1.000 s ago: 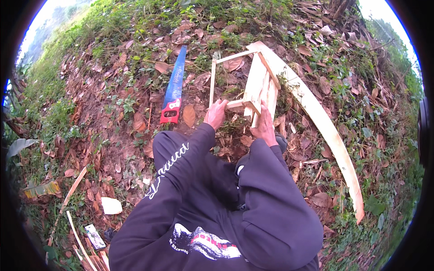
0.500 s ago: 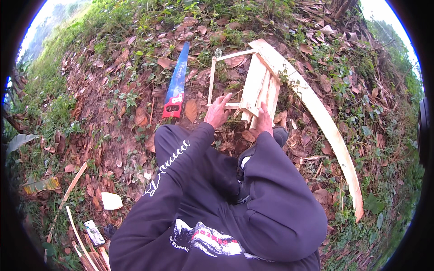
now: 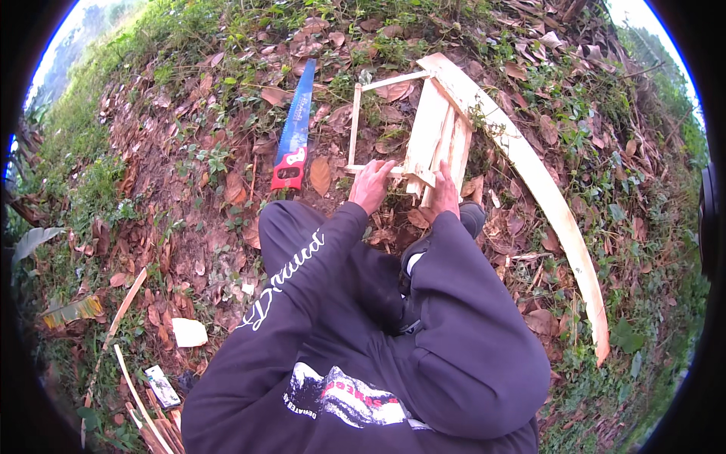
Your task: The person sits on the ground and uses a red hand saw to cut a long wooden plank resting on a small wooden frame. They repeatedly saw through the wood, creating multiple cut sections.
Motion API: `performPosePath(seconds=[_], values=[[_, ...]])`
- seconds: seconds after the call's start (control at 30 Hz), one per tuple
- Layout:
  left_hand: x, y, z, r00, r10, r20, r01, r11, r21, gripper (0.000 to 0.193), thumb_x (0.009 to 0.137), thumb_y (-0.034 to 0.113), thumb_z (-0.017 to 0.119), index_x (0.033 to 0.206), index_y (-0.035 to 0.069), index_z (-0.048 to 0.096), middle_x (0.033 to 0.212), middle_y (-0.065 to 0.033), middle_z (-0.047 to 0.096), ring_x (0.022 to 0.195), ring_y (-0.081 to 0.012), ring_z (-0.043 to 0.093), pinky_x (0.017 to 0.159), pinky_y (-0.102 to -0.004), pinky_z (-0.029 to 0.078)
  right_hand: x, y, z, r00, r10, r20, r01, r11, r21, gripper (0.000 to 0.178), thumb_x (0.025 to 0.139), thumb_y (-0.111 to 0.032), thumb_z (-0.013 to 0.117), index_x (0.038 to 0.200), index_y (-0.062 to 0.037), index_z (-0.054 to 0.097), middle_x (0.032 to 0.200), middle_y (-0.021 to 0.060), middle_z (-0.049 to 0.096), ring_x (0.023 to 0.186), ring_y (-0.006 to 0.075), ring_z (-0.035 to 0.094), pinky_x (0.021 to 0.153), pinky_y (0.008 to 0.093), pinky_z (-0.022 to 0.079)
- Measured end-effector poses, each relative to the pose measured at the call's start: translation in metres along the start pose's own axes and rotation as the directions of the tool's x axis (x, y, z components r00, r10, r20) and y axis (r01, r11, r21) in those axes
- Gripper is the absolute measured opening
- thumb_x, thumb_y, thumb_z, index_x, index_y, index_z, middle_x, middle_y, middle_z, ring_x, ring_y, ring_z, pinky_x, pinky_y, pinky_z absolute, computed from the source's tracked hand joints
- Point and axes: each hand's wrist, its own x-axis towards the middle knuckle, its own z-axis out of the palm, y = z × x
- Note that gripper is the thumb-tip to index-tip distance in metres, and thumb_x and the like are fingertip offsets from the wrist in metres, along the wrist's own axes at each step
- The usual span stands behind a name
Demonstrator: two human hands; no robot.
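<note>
A pale frame of thin wooden strips (image 3: 355, 125) lies on the leafy ground in front of me, its right side joined to several short flat boards (image 3: 429, 129). My left hand (image 3: 370, 186) grips the frame's near strip, fingers over the top. At the near end of the boards, my right hand (image 3: 444, 194) holds the corner where strip and boards meet, fingers pointing away from me. Its thumb and the underside of that joint are partly hidden. A handsaw (image 3: 295, 125) with a blue blade and red handle lies left of the frame.
A long pale plank (image 3: 541, 181) runs from the boards' far end down the right side. At lower left are a phone-like object (image 3: 162, 387), a whitish wood piece (image 3: 189, 333) and a pile of thin sticks (image 3: 160, 431). My shoe (image 3: 472, 218) sits just behind my right hand.
My left hand has slid slightly to the right along the near strip. My right hand keeps its place at the boards' corner. The whole view has shifted a little.
</note>
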Motion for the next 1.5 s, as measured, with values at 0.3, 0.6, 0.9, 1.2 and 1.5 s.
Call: performPosePath(seconds=[0.3, 0.6, 0.9, 1.2, 1.5], values=[[0.030, 0.029, -0.046, 0.961, -0.010, -0.278, -0.028, 0.991, -0.130, 0.050, 0.084, 0.007, 0.056, 0.134, 0.004, 0.054, 0.133, -0.0199, 0.054, 0.130, -0.0381, 0.047, 0.112, -0.0468, 0.036, -0.001, -0.003, -0.004, 0.998, 0.025, 0.050, -0.025, 1.000, -0.018, 0.109, 0.049, -0.009, 0.091, 0.138, -0.0096, 0.028, 0.158, 0.0258, 0.020, 0.143, 0.0417, 0.029, 0.115, 0.0443, 0.032], [0.124, 0.142, -0.030, 0.947, 0.298, -0.115, -0.269, 0.938, 0.216, 0.059, 0.099, 0.057, 0.037, 0.145, 0.022, 0.047, 0.148, -0.0214, 0.040, 0.146, -0.0444, 0.022, 0.117, -0.0622, 0.012, -0.001, 0.006, 0.015, 0.972, 0.156, 0.175, -0.132, 0.981, -0.141, 0.116, 0.054, -0.022, 0.091, 0.146, -0.0050, 0.023, 0.148, 0.0273, 0.033, 0.139, 0.0435, 0.033, 0.115, 0.0457, 0.031], [0.106, 0.109, -0.004, 0.975, 0.222, -0.009, -0.209, 0.929, 0.306, 0.065, 0.099, 0.060, 0.038, 0.148, 0.017, 0.042, 0.153, -0.0218, 0.036, 0.146, -0.0472, 0.020, 0.112, -0.0719, 0.011, -0.001, 0.003, 0.009, 0.975, 0.155, 0.160, -0.137, 0.983, -0.119, 0.108, 0.059, -0.023, 0.088, 0.145, -0.0066, 0.025, 0.152, 0.0227, 0.030, 0.143, 0.0383, 0.029, 0.117, 0.0455, 0.028], [0.104, 0.105, -0.008, 0.997, 0.056, -0.045, -0.052, 0.994, 0.094, 0.066, 0.099, 0.056, 0.042, 0.138, 0.003, 0.051, 0.147, -0.0235, 0.043, 0.139, -0.0432, 0.034, 0.113, -0.0616, 0.026, 0.000, 0.003, 0.000, 0.963, 0.160, 0.216, -0.154, 0.987, -0.044, 0.117, 0.055, -0.021, 0.090, 0.149, -0.0098, 0.020, 0.157, 0.0228, 0.021, 0.146, 0.0384, 0.023, 0.118, 0.0440, 0.027], [0.024, -0.024, -0.044, 0.947, -0.211, -0.243, 0.183, 0.974, -0.133, 0.051, 0.077, -0.005, 0.051, 0.128, 0.003, 0.055, 0.123, -0.0213, 0.057, 0.116, -0.0362, 0.056, 0.105, -0.0421, 0.045, -0.007, 0.004, -0.006, 0.971, 0.142, 0.193, -0.148, 0.989, 0.015, 0.114, 0.059, -0.018, 0.089, 0.151, -0.0121, 0.021, 0.159, 0.0247, 0.015, 0.146, 0.0402, 0.022, 0.118, 0.0457, 0.027]])
